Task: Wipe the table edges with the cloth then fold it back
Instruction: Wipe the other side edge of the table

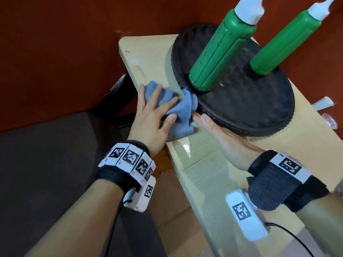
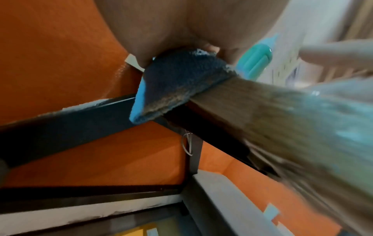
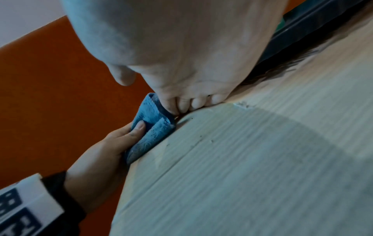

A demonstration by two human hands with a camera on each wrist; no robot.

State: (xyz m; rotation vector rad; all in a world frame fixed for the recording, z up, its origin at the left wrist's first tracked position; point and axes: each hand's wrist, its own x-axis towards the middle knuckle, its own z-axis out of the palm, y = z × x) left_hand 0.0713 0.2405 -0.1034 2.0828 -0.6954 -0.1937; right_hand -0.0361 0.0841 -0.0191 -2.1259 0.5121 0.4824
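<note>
A blue cloth (image 1: 182,115) lies bunched over the left edge of the pale wooden table (image 1: 213,182). My left hand (image 1: 154,112) presses on it with spread, fairly straight fingers. From below, the cloth (image 2: 177,83) wraps down over the table edge (image 2: 262,111) under my left palm (image 2: 181,24). My right hand (image 1: 217,134) lies on the tabletop beside the black round tray (image 1: 250,108). Its bent fingertips (image 3: 197,102) meet the cloth's near fold (image 3: 149,127), and its thumb stands free. Whether they pinch the cloth is hidden. A finger of my left hand (image 3: 105,146) lies on the cloth.
Two green squeeze bottles (image 1: 220,51) (image 1: 284,41) with white caps stand on the tray, close behind the cloth. A dark table leg (image 1: 118,95) and black frame bars (image 2: 60,124) run under the left edge. A red-brown wall is behind. Small pale items (image 1: 323,102) lie at the table's right.
</note>
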